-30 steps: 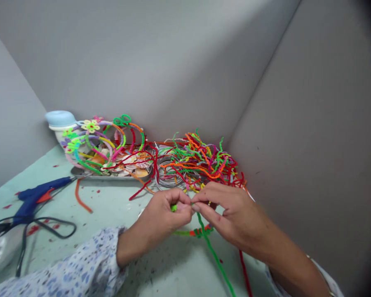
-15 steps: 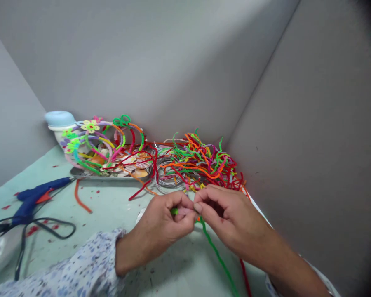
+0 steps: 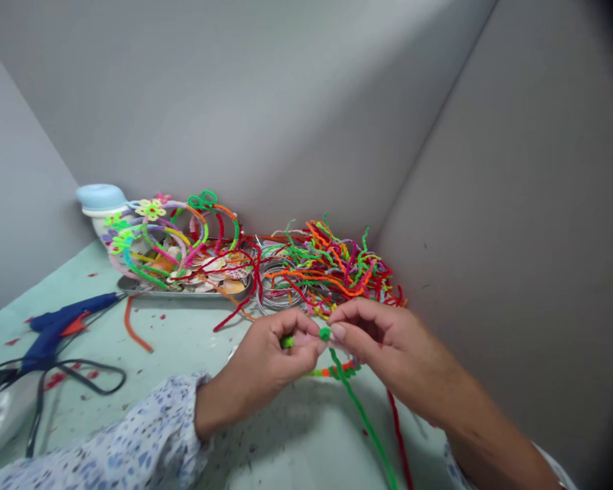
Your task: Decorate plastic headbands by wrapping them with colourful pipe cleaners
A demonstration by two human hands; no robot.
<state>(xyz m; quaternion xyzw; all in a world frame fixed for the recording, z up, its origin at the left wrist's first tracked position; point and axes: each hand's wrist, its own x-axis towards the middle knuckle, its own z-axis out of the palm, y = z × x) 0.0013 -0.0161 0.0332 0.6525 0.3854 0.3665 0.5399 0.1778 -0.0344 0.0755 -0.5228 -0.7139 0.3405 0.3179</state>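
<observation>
Green pipe cleaner (image 3: 325,334) balled at the fingertips (image 3: 338,331)

We find its small bunched part right between the left forefinger and the right thumb, while a long tail slants away below the fingers, over the pale green table (image 3: 184,340). On its left side, the left hand (image 3: 265,361) has thumb and forefinger closed on a pale pink fuzzy piece (image 3: 302,339), a lime bit showing inside the curl. On its right side, the right hand (image 3: 388,347) brings thumb and forefinger nearly together, just beside the green ball; we cannot tell whether they pinch it. Below the fingers we see an orange-and-green wrapped band (image 3: 332,372), though how it joins the pink piece is hidden from us. A red strand (image 3: 399,435) runs down beneath the right hand.

Behind the hands we have a tangled heap of coloured pipe cleaners (image 3: 337,258), with a wire coil (image 3: 280,286) at its left. Farther left, flowered hoops (image 3: 150,209) stand over a metal tray (image 3: 184,295) of shells (image 3: 214,269), near a bottle with a pale blue lid (image 3: 101,197). Nearer us lies a blue glue gun (image 3: 56,320).
</observation>
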